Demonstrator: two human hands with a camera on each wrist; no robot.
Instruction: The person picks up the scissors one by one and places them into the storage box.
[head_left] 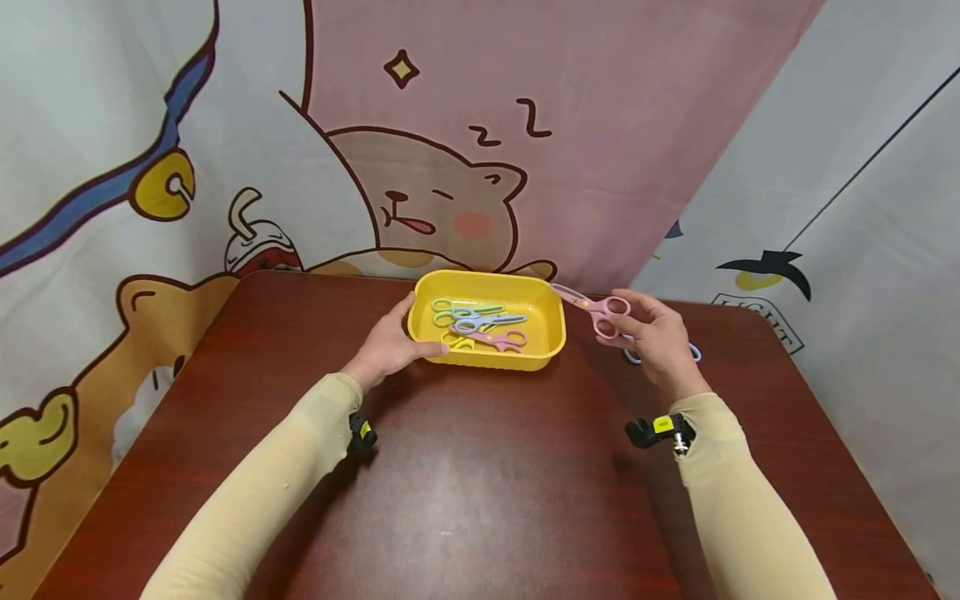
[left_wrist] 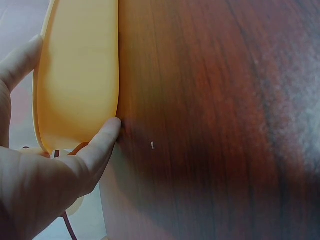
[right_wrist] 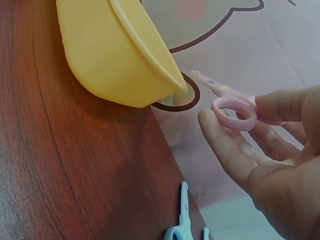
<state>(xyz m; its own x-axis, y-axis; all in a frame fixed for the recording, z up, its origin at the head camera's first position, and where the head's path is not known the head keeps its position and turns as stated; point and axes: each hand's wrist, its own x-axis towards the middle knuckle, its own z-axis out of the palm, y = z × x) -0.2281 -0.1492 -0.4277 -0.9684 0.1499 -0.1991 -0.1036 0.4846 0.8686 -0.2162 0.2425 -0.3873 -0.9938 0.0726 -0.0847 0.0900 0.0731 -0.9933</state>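
A yellow plastic bin [head_left: 487, 360] sits near the back of the table, and my left hand [head_left: 386, 346] grips its left end, thumb at the front rim. Inside lie green scissors [head_left: 442, 318], blue scissors [head_left: 491, 320], pink scissors [head_left: 491, 337] and yellow scissors [head_left: 457, 342], overlapping. To the right of the bin, my right hand [head_left: 660, 333] pinches another pair of pink scissors [head_left: 596, 310] by the handle loops, blades pointing left at the bin's right rim. Blue scissors [right_wrist: 185, 215] lie on the table below that hand, partly hidden by it in the head view.
The dark wooden table [head_left: 442, 475] reaches back to a cartoon-printed curtain [head_left: 600, 125], which also hangs at both sides. A black wrist camera [head_left: 656, 429] is strapped at the right sleeve, another camera [head_left: 362, 433] at the left.
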